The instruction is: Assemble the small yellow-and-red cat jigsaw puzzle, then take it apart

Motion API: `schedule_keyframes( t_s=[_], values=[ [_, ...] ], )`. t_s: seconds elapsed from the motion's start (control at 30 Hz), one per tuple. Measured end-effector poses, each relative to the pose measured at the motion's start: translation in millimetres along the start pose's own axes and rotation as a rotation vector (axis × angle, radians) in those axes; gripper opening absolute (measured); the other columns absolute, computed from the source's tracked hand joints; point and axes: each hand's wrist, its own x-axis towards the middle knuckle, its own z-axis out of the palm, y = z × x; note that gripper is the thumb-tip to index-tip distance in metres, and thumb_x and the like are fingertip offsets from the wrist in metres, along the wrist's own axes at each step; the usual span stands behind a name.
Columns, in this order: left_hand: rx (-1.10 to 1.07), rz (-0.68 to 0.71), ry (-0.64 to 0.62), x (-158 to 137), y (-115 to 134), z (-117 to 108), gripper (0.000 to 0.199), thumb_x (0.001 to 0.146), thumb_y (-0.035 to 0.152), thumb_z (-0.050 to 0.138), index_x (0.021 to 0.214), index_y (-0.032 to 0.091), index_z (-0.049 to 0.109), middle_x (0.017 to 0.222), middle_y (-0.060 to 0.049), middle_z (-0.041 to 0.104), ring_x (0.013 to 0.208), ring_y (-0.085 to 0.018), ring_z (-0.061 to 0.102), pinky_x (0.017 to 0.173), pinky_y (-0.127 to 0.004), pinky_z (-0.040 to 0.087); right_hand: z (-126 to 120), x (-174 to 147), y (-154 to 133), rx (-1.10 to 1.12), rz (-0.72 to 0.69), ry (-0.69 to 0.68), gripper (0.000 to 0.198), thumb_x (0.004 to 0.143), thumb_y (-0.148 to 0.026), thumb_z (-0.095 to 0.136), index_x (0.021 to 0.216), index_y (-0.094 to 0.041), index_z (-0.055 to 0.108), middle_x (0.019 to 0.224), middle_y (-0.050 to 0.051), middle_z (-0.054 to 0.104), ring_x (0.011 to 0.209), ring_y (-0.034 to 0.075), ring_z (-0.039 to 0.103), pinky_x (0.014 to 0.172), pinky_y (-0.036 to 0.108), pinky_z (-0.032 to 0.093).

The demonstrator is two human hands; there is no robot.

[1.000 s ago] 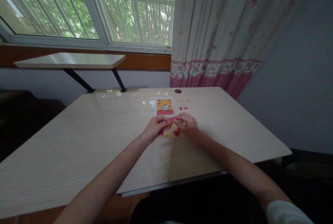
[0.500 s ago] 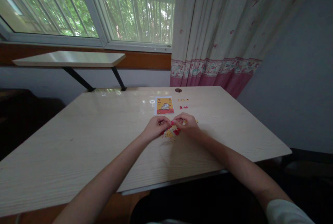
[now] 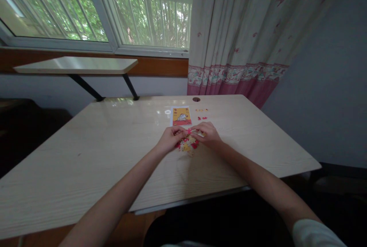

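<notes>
Over the middle of the desk, my left hand (image 3: 172, 138) pinches a small red jigsaw puzzle piece (image 3: 189, 131) at its fingertips. Just to the right of that piece is my right hand (image 3: 207, 134), its thumb and fingers apart with nothing seen between them. A loose pile of red, yellow and pale puzzle pieces (image 3: 187, 147) lies beneath both hands, partly covered by them. Behind the hands lies a picture card (image 3: 181, 116) with a white animal on yellow and red.
A short row of yellow pieces (image 3: 202, 110) and some red pieces (image 3: 202, 118) lie right of the card. The desk (image 3: 114, 155) has a round cable hole (image 3: 196, 99) at the back. A raised shelf (image 3: 77, 64) stands at the back left, near the window and curtain (image 3: 229, 48).
My right thumb and fingers have parted and drawn slightly off the red piece. It now shows more fully at my left fingertips.
</notes>
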Motion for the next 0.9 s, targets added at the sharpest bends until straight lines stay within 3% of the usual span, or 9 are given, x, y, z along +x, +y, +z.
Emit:
schedule_keyframes(
  t_s=[0.2, 0.4, 0.47, 0.63, 0.9],
  values=[
    [0.147, 0.046, -0.044, -2, 7, -4, 0.030, 0.066, 0.041, 0.067, 0.072, 0.012, 0.066, 0.065, -0.003, 0.063, 0.059, -0.013, 0.053, 0.060, -0.026, 0.042, -6, 3, 5, -0.059, -0.028, -0.001, 0.024, 0.081, -0.042, 0.059, 0.088, -0.022, 0.069, 0.074, 0.002, 0.068, 0.070, 0.013, 0.060, 0.071, 0.027, 0.038],
    [0.831, 0.227, -0.202, -6, 32, -37, 0.016, 0.072, 0.026, 0.056, 0.077, 0.015, 0.066, 0.067, -0.002, 0.061, 0.058, -0.011, 0.047, 0.056, -0.023, 0.035, -33, 8, 28, -0.150, 0.005, 0.130, 0.021, 0.083, -0.040, 0.058, 0.091, -0.024, 0.069, 0.082, 0.002, 0.069, 0.077, 0.015, 0.059, 0.076, 0.030, 0.039],
    [0.940, 0.238, -0.286, -7, 36, -48, 0.015, 0.072, 0.025, 0.055, 0.074, 0.014, 0.065, 0.065, -0.002, 0.058, 0.057, -0.011, 0.046, 0.055, -0.022, 0.034, -42, 9, 38, -0.168, 0.011, 0.177, 0.021, 0.082, -0.039, 0.059, 0.091, -0.024, 0.069, 0.080, 0.003, 0.068, 0.073, 0.015, 0.058, 0.074, 0.031, 0.040],
    [0.965, 0.171, -0.430, -6, 35, -57, 0.028, 0.072, 0.033, 0.057, 0.090, 0.013, 0.065, 0.059, 0.002, 0.051, 0.053, -0.010, 0.043, 0.051, -0.021, 0.032, -49, 10, 50, -0.184, 0.014, 0.206, 0.022, 0.081, -0.040, 0.060, 0.089, -0.023, 0.071, 0.077, 0.003, 0.066, 0.067, 0.014, 0.056, 0.071, 0.029, 0.042],
    [0.923, 0.181, -0.418, -5, 33, -52, 0.029, 0.064, 0.025, 0.061, 0.092, 0.017, 0.068, 0.065, 0.000, 0.059, 0.054, -0.010, 0.046, 0.052, -0.019, 0.032, -51, 7, 74, -0.152, 0.142, 0.143, 0.026, 0.080, -0.042, 0.060, 0.094, -0.023, 0.070, 0.083, 0.004, 0.062, 0.066, 0.013, 0.053, 0.073, 0.031, 0.043]
  ],
)
